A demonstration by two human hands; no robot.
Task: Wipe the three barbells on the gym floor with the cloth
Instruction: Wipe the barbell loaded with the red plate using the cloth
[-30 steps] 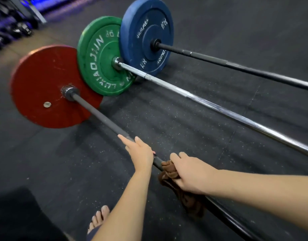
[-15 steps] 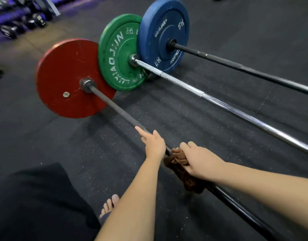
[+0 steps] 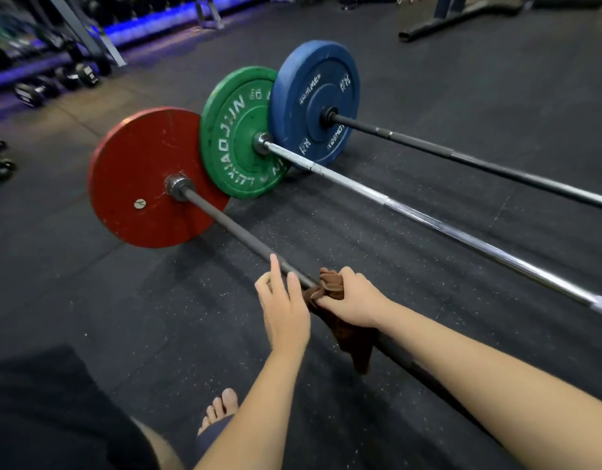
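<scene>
Judging the nearest barbell [image 3: 231, 228], lying on the gym floor [image 3: 157, 317], heavy and rigid, I have my right hand [image 3: 350, 301] grasping the limp cloth [image 3: 331, 283] round its shaft, left hand [image 3: 284, 310] released beside it.

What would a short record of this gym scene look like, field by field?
Place: dark rubber gym floor
Barbells: three side by side, with red plate, green plate, blue plate
Cloth: brown, wrapped on the red-plate barbell's bar
Right hand: grips the cloth around that bar
Left hand: fingers extended over the same bar, just ahead of the cloth
Untouched: chrome bar, far dark bar
</scene>
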